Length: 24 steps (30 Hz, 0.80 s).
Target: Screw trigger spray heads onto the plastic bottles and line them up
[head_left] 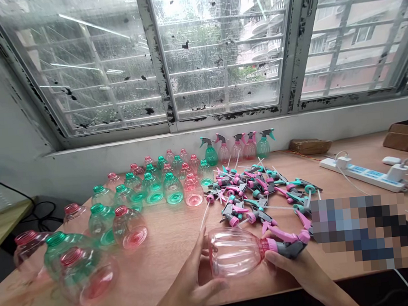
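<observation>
A clear pink spray bottle (236, 252) lies sideways between my hands just over the table's front part. Its pink and grey trigger head (290, 240) sits on the neck and points right. My left hand (196, 272) cups the bottle's base end, thumb below and fingers behind it. With thumb and fingers, my right hand (289, 267) grips the pink collar at the neck. Just beyond the bottle is a loose pile of pink, teal and grey trigger heads (250, 187) with white dip tubes.
Open pink and green bottles (173, 189) stand in rows at left. Several bottles with trigger heads (237, 147) line the wall. At right are a white power strip (363, 175), a wrapped brown package (310, 146), a cardboard box (406, 136) and a blurred-out area.
</observation>
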Tool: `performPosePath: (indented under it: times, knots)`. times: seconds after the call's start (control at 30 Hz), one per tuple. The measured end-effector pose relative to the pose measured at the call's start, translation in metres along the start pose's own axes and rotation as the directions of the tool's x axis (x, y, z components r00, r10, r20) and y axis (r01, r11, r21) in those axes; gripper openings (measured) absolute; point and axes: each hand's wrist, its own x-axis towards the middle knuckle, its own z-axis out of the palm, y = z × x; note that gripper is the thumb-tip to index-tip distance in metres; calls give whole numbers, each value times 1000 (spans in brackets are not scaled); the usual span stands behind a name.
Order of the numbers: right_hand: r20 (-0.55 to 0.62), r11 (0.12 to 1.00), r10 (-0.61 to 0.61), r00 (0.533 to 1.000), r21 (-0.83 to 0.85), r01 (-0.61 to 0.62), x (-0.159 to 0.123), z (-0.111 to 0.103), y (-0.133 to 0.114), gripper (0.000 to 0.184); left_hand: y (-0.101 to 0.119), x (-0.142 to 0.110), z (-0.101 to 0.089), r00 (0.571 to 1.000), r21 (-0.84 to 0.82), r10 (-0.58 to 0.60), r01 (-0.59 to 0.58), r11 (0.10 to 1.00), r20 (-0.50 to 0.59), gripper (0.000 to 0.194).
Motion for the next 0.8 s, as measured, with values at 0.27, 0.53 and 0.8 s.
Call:
performPosePath:
  times: [0.27,0.53,0.8]
  knots:
    - [68,998,40,997,46,-43,3,3,-5,45,5,-1,2,992,-63,104,-100,993,66,76]
    - [112,997,56,992,45,-61,3,0,-6,45,4,-3,0,994,-38,39,-36,999,104,114]
    - [65,985,75,995,149,-84,3,0,-2,40,8,-3,1,989,-57,87,-81,995,116,86]
